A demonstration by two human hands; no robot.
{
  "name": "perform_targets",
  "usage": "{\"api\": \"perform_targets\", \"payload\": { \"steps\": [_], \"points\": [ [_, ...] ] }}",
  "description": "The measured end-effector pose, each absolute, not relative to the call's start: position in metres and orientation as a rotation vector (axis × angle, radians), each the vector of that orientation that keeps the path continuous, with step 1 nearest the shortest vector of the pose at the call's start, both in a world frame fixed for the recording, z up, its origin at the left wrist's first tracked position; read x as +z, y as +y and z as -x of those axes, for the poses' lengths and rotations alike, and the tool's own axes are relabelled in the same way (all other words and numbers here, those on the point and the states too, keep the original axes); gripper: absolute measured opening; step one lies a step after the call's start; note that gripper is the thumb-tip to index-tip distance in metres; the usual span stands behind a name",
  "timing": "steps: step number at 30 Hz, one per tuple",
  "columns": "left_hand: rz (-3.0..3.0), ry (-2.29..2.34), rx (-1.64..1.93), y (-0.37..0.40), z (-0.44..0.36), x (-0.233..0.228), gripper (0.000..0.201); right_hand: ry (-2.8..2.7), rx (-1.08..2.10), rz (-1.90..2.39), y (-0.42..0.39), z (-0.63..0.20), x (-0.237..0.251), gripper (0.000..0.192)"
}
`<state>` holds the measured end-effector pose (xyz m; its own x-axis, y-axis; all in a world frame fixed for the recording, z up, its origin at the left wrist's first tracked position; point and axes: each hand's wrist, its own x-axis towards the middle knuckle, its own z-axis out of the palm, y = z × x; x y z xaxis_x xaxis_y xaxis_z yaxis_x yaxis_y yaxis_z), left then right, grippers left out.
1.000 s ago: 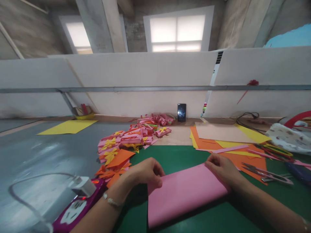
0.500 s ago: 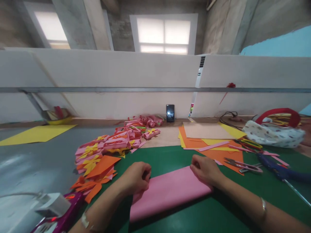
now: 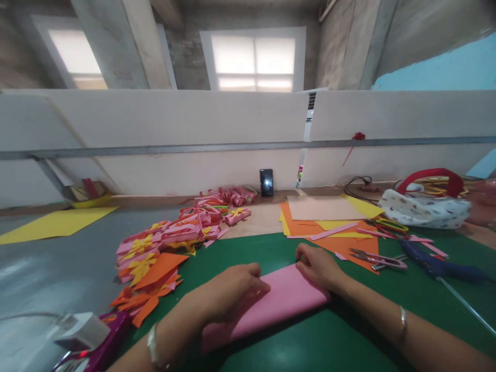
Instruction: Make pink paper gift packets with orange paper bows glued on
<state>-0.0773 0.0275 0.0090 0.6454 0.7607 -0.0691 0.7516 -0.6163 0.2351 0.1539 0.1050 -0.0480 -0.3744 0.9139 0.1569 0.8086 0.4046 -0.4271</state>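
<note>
The left hand (image 3: 232, 289) is laid flat, fingers extended together, on the folded pink paper (image 3: 284, 297); the right hand (image 3: 315, 266) is pressed on its far corner, fingers curled; the paper lies on the green mat (image 3: 349, 341), long axis running lower-left to upper-right.

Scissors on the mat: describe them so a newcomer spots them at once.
Start at the green mat and go to its far right part, where the orange sheets overlap it. The scissors lie flat at the near right edge of that orange paper, beyond the right hand. Their pinkish handles and metal blades set them apart from the blue glue gun to their right.
</note>
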Motion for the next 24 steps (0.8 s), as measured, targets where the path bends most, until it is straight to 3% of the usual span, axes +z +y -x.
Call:
{"api": "perform_targets", "payload": {
  "steps": [10, 16, 24],
  "points": [
    [-2.652, 1.379, 0.243, 0.044, 0.038, -0.03, 0.013, -2.284, 0.404, 1.49, 0.105, -0.156, -0.047, 0.009],
    [-2.724, 1.061, 0.276, 0.046, 0.048, -0.04, 0.041, -2.274, 0.409, 1.545, 0.107, -0.158, -0.044, 0.017],
    [-2.682, 1.04, 0.055, 0.051, 0.056, -0.04, 0.07, -2.342, 0.402, 1.566, 0.107, -0.159, -0.041, 0.03]
  ]
}}
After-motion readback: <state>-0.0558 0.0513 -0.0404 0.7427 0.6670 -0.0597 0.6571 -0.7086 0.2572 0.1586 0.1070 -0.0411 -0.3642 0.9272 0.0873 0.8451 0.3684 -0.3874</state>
